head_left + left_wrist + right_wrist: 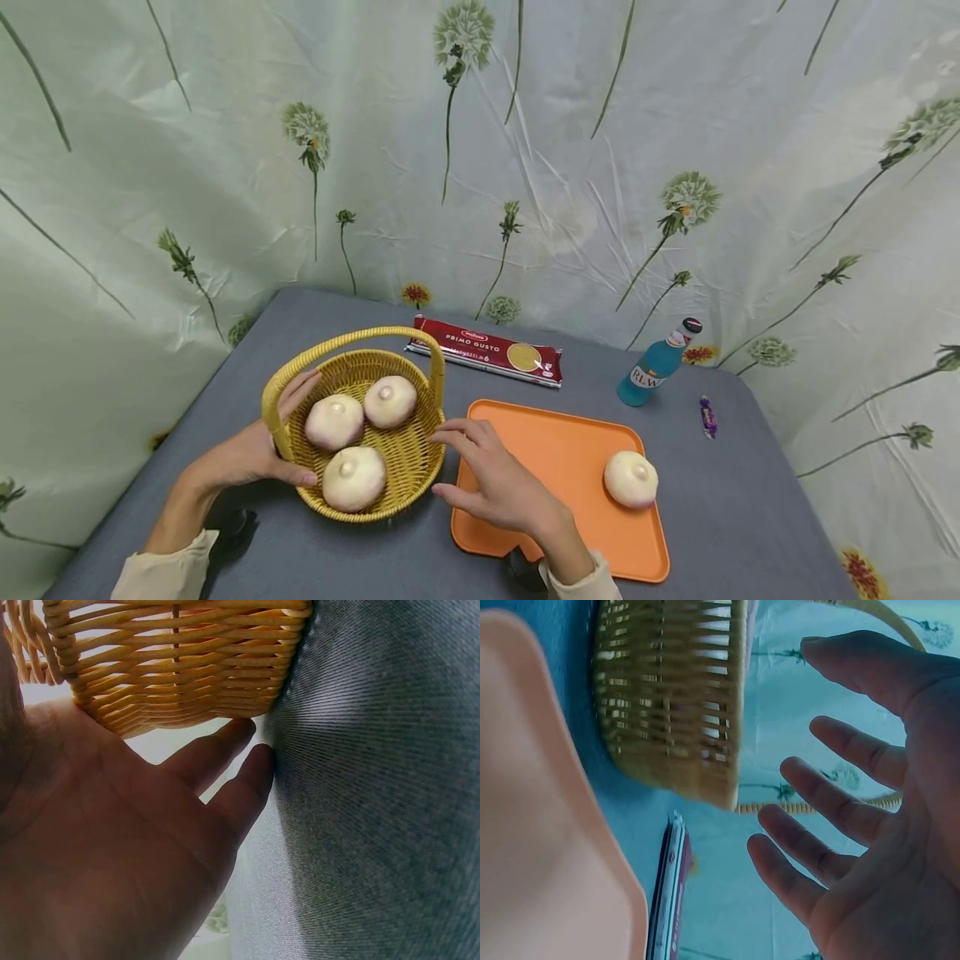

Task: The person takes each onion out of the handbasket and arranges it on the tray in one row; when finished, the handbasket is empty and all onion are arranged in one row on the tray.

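Observation:
A yellow wicker basket with a tall hooped handle stands at the left of the table. Inside lie three white turnips with purple tinges: one at the left, one at the back, one at the front. My left hand spans the basket's left side, thumb by the front rim and fingers behind the handle; its fingers look fairly straight against the weave in the left wrist view. Off the basket's right side, my right hand hovers with spread fingers, holding nothing, partly over an orange tray.
Another turnip sits on the tray's right side. Behind lies a red spaghetti packet. A blue bottle and a purple-wrapped candy are at the back right. A floral curtain hangs behind the table.

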Action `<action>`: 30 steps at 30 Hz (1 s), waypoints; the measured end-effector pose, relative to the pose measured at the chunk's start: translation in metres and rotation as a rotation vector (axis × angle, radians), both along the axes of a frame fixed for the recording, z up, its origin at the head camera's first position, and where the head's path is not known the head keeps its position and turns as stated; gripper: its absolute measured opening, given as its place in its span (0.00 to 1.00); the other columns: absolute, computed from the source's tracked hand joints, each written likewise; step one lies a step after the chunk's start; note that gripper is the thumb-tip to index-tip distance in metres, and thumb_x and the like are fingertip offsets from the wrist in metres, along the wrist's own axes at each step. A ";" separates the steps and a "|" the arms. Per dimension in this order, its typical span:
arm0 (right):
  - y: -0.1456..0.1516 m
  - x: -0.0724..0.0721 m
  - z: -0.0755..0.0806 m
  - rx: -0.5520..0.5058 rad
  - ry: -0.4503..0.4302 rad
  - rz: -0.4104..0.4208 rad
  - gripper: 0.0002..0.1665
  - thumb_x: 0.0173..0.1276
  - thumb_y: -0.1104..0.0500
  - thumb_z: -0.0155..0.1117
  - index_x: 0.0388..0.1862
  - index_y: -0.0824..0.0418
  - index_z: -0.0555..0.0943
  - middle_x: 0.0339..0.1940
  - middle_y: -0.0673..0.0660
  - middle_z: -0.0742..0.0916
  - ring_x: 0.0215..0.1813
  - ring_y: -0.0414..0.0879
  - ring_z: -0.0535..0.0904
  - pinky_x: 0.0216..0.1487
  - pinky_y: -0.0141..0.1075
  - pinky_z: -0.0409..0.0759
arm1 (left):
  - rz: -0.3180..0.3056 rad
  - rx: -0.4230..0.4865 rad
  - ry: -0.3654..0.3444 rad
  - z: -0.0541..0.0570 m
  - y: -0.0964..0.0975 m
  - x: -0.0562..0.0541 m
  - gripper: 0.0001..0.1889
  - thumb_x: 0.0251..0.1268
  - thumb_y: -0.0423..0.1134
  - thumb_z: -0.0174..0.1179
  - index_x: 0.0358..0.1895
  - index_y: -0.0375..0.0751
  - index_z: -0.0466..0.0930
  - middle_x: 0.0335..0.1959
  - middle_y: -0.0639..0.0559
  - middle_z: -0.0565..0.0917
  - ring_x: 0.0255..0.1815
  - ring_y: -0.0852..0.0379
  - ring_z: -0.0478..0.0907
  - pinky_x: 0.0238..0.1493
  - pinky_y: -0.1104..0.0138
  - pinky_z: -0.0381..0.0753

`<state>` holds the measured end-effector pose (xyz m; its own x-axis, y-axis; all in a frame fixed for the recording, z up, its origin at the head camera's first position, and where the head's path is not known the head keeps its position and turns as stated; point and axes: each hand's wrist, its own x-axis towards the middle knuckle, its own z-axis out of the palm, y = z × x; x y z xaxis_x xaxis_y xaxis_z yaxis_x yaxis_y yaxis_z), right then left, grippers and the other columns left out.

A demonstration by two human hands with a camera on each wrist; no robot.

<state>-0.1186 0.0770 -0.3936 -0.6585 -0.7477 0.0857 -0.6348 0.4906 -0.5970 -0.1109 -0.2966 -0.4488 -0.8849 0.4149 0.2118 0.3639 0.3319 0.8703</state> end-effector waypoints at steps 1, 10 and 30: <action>-0.002 0.001 0.000 0.000 0.000 0.008 0.30 0.74 0.45 0.62 0.72 0.50 0.70 0.72 0.51 0.71 0.70 0.45 0.63 0.66 0.43 0.72 | 0.001 0.003 -0.006 0.000 0.000 0.000 0.71 0.36 0.31 0.82 0.82 0.37 0.36 0.79 0.31 0.32 0.77 0.71 0.29 0.62 0.88 0.41; -0.024 0.004 -0.003 -0.001 0.101 0.089 0.29 0.74 0.46 0.62 0.70 0.51 0.70 0.70 0.50 0.72 0.69 0.45 0.64 0.65 0.39 0.73 | -0.005 0.009 -0.025 -0.001 -0.001 0.000 0.71 0.37 0.31 0.82 0.82 0.38 0.36 0.80 0.32 0.32 0.75 0.76 0.30 0.62 0.88 0.41; -0.070 -0.003 -0.016 -0.025 0.171 0.191 0.25 0.72 0.49 0.65 0.65 0.55 0.75 0.65 0.51 0.76 0.68 0.44 0.67 0.68 0.33 0.68 | -0.017 0.030 -0.021 0.001 0.001 0.002 0.71 0.38 0.30 0.81 0.82 0.38 0.34 0.79 0.31 0.30 0.73 0.81 0.33 0.61 0.88 0.44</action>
<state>-0.1214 0.0067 -0.4100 -0.4794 -0.8536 0.2039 -0.8075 0.3380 -0.4835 -0.1086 -0.2956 -0.4474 -0.8819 0.4238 0.2064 0.3514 0.2991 0.8872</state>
